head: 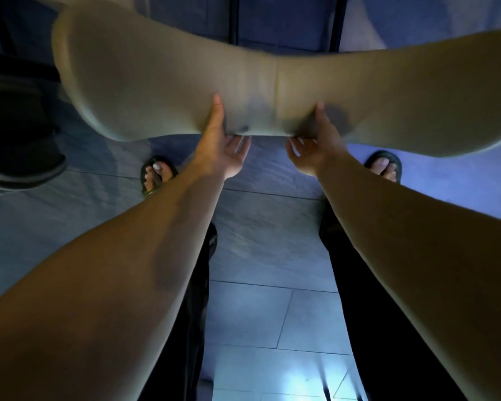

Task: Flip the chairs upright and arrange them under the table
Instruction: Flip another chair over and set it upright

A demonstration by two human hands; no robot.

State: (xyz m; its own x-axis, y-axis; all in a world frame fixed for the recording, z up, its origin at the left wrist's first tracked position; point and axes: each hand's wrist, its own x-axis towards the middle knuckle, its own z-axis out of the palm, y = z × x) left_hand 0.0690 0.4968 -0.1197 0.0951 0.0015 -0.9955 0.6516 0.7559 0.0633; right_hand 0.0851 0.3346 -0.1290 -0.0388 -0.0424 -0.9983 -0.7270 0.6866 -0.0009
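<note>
Chair (272,82) edge gripped by left hand (223,149) and right hand (315,149).

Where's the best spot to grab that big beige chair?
Grab the beige chair by its near curved edge, from the person's own side, as the left hand and right hand do: thumbs on top, fingers curled underneath. That edge narrows in the middle, so both hands probably wrap it easily.
</note>
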